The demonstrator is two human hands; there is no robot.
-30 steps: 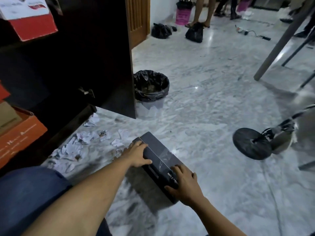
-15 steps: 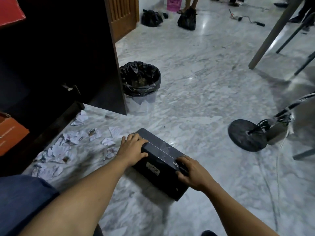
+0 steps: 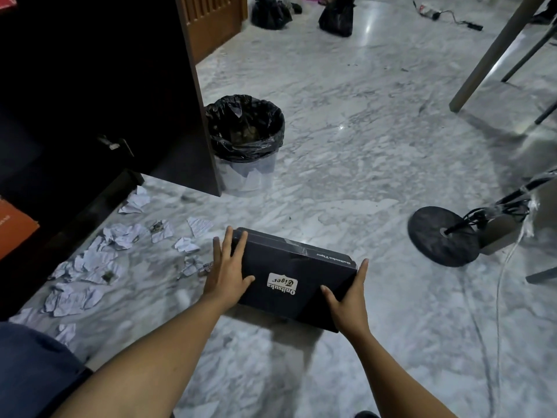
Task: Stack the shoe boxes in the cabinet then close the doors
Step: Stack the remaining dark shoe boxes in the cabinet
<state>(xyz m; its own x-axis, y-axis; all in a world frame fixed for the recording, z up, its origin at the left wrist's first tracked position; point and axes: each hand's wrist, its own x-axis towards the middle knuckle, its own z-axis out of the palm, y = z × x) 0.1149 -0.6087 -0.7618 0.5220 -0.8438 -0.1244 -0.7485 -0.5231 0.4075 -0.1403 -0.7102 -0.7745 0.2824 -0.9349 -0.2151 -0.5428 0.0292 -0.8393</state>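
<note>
Our left hand (image 3: pixel 227 274) and right hand (image 3: pixel 349 300) clamp the black shoe box (image 3: pixel 295 276) between flat palms, low over the marble floor (image 3: pixel 361 176).
Each palm presses one end, fingers straight and thumbs lying on the near face. We cannot tell whether the box's far edge rests on the floor. To do this well, we judge, we should squeeze evenly inward so the lid stays seated. Then we hold the box level and swing it left over the paper scraps (image 3: pixel 120 239) into the open cabinet (image 3: pixel 90 86), toward the orange box (image 3: pixel 15 227).
</note>
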